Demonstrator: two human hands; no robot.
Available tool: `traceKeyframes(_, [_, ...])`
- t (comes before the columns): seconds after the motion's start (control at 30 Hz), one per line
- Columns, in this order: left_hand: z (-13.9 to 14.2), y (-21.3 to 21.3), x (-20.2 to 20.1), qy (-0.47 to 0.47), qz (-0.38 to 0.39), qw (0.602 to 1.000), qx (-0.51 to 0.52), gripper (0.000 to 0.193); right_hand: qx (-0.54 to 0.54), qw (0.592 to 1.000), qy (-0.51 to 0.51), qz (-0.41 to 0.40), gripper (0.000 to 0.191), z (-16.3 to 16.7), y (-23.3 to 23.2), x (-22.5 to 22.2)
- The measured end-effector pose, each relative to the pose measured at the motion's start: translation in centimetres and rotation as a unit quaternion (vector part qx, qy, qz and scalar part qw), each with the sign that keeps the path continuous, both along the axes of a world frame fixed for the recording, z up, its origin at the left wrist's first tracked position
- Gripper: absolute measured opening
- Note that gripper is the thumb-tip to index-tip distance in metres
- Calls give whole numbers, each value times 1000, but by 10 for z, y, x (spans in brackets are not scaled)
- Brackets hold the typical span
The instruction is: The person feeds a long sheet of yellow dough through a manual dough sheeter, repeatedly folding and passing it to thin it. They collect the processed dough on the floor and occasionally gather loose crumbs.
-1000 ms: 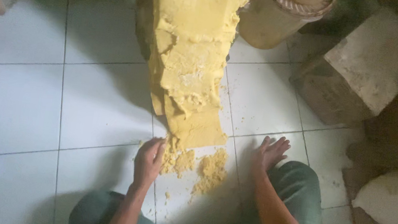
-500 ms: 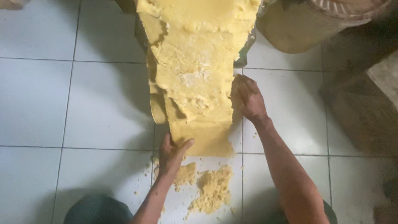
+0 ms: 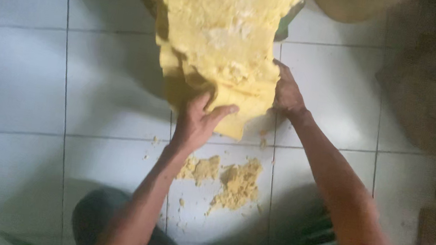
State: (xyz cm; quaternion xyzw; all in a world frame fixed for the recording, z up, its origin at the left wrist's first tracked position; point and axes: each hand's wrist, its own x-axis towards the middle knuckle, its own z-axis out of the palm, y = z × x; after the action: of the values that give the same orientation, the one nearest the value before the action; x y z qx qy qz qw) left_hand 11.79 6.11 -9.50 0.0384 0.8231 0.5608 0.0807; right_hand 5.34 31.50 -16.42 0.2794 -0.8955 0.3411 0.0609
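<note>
While both hands are on it, the scene reads so:

Slab: a big yellow slab (image 3: pixel 220 34) of soft, doughy paste stands on the floor, its narrow lower end between the two hands and its bulk stretching up and away from them.

Left hand: the left hand (image 3: pixel 196 122) grips the bottom corner from below, fingers curled up around the edge, thumb spread along the tip.

Right hand: the right hand (image 3: pixel 287 92) presses flat against the slab's right side, fingers partly hidden behind the edge; not closed around anything that I can tell.

Doing it well: my judgement is that an even hold from both sides, taken low and slow, would keep the cracked mass from breaking.

Texture: surface rough, flaky, torn in layers, edges ragged.

Crumbs: loose yellow crumbs (image 3: pixel 235 183) lie just below the left wrist.

Floor: glossy white tiles (image 3: pixel 18 76) all round, grey seams.

Knees: grey-green trousers (image 3: pixel 106 219) nearest the camera.
</note>
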Motion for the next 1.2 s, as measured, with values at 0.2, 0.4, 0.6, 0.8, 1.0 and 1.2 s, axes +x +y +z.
traceKeyframes(0.2, [-18,-23,15,127,-64,990,-19,27,-8,997,-75,-16,66,-3,-24,166])
traceKeyframes(0.4, [-26,-74,158,171,202,960,-91,33,-166,912,-162,-338,78,-33,-42,293])
traceKeyframes(0.6, [-40,-253,256,25,436,898,48,38,-153,738,-250,-608,85,-72,-88,369])
traceKeyframes(0.8, [-161,-344,308,-224,170,841,-463,96,-40,854,-199,-479,83,-61,-154,320])
traceKeyframes(1.0, [-186,-357,324,21,77,570,-817,85,526,824,22,209,81,-47,-186,373])
traceKeyframes(1.2, [-165,-343,299,-250,164,808,-507,76,588,619,360,377,70,-63,-268,392])
